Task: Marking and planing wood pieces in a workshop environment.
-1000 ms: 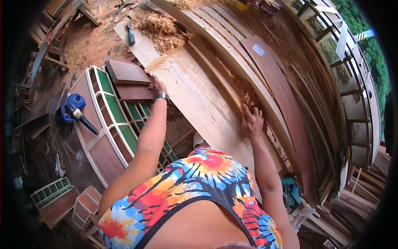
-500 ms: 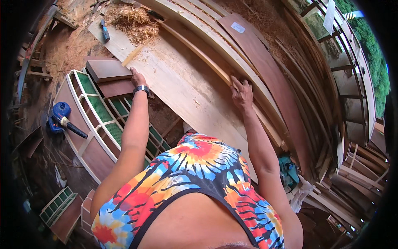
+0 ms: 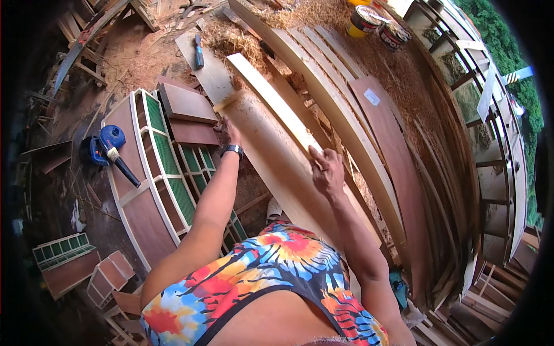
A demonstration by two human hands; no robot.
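My right hand (image 3: 328,170) is closed on a long pale wooden plank (image 3: 271,104), which slants from the far middle toward my right side. It rests along the right side of a wide, thin plywood board (image 3: 254,147). At the board's left edge is my left hand (image 3: 229,134), wearing a dark wristwatch, its fingers curled at that edge and partly hidden. Just beyond these fingers a short wooden strip (image 3: 231,100) lies across the board. A blue-handled tool (image 3: 199,53) lies at the board's far end.
Left stands a white-edged frame with green mesh (image 3: 154,115), with a blue blower (image 3: 108,144) on it and stacked brown panels (image 3: 183,104) beside it. Long timbers (image 3: 340,109) and a reddish plank (image 3: 389,144) lie right. Buckets (image 3: 365,22) and wood shavings (image 3: 239,43) are at the back.
The pale plank in my right hand has come up and away from the thick timber, leaving a gap between them. My left hand stays at the board's edge. The view has shifted.
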